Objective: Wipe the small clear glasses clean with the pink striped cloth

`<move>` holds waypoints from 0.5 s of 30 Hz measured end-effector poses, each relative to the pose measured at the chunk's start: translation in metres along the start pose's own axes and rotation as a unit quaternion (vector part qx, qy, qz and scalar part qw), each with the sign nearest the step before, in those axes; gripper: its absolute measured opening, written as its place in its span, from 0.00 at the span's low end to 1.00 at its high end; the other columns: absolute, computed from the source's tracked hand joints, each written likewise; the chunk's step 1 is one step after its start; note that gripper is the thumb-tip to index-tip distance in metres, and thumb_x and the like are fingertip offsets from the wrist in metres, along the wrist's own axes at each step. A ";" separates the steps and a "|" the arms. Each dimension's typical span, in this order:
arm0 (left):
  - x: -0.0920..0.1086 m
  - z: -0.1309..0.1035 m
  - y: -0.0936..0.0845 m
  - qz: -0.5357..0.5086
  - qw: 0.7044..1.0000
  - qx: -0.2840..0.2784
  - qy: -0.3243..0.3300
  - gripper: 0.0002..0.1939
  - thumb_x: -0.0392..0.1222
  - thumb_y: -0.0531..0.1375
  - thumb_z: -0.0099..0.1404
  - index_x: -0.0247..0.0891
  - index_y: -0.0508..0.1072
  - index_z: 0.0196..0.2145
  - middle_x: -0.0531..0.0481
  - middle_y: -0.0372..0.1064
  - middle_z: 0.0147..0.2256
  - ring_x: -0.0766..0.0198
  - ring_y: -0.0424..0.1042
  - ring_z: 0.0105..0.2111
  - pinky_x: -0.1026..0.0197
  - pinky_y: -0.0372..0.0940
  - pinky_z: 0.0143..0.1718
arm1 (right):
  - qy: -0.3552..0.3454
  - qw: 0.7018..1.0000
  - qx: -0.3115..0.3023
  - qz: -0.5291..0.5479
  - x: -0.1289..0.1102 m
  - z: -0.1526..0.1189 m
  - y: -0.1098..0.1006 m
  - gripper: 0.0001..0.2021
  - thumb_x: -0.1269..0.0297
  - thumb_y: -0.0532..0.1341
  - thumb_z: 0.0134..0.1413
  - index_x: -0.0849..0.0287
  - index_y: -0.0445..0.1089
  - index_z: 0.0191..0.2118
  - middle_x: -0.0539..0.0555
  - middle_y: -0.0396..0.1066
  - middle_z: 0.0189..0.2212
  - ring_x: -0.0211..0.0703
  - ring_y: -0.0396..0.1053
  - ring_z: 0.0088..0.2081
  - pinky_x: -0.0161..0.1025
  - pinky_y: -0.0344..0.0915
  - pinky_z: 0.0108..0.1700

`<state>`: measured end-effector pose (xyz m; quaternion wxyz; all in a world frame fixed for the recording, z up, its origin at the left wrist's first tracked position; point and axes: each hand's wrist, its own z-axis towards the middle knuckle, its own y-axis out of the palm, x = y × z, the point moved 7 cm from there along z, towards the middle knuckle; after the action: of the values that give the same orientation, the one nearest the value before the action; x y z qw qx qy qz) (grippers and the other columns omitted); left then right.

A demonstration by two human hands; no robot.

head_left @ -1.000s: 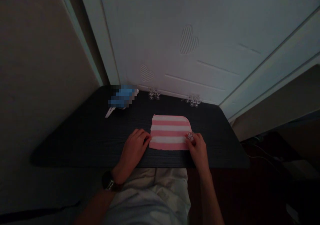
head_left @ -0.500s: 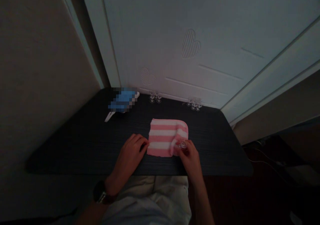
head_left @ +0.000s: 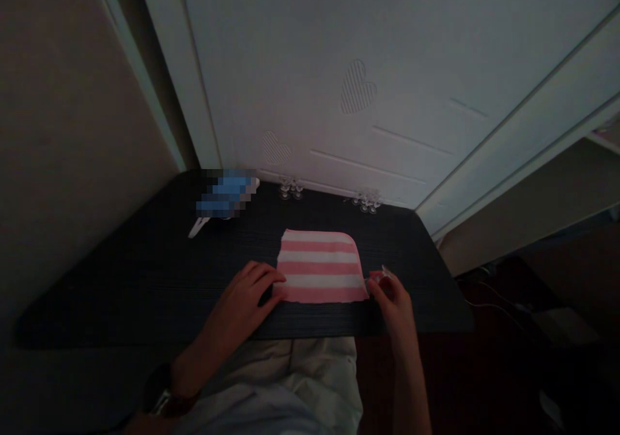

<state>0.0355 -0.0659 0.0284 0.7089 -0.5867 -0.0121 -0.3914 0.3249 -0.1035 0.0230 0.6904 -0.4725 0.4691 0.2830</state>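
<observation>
A pink-and-white striped cloth (head_left: 320,267) lies spread on the dark table, its right top corner rounded. My left hand (head_left: 245,299) rests at the cloth's left edge; the tips of forefinger and thumb touch it, a little apart from each other. Just past the cloth's lower right corner, my right hand (head_left: 393,293) is closed on a small clear piece (head_left: 385,272) that looks like a suction cup. Something reddish shows between those fingers, too small to make out. A thin strip seems to run from the fingers to the cloth's edge.
Two clusters of clear suction cups, a left one (head_left: 290,188) and a right one (head_left: 367,201), stand along the back of the table (head_left: 169,280). A blurred blue item (head_left: 225,195) with a white strip lies at the back left. A white panel (head_left: 310,86) rises behind.
The cloth's right side, bunched before, now lies flat. My right hand has moved off it to the right with the clear piece. My left fingertips have parted slightly at the left edge.
</observation>
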 end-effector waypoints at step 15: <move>-0.002 -0.001 0.009 0.035 0.998 -0.043 0.025 0.09 0.36 0.51 0.64 0.40 0.70 0.38 0.47 0.67 0.41 0.57 0.63 0.43 0.53 0.60 0.44 | 0.102 0.983 -0.104 0.110 0.012 -0.019 -0.001 0.13 0.53 0.66 0.42 0.56 0.73 0.31 0.55 0.71 0.48 0.53 0.68 0.48 0.44 0.62 0.49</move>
<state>0.0387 -0.0655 0.0200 0.6966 -0.6064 0.0429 -0.3810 0.3232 -0.1214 0.0098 0.5506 -0.5137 0.5540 0.3551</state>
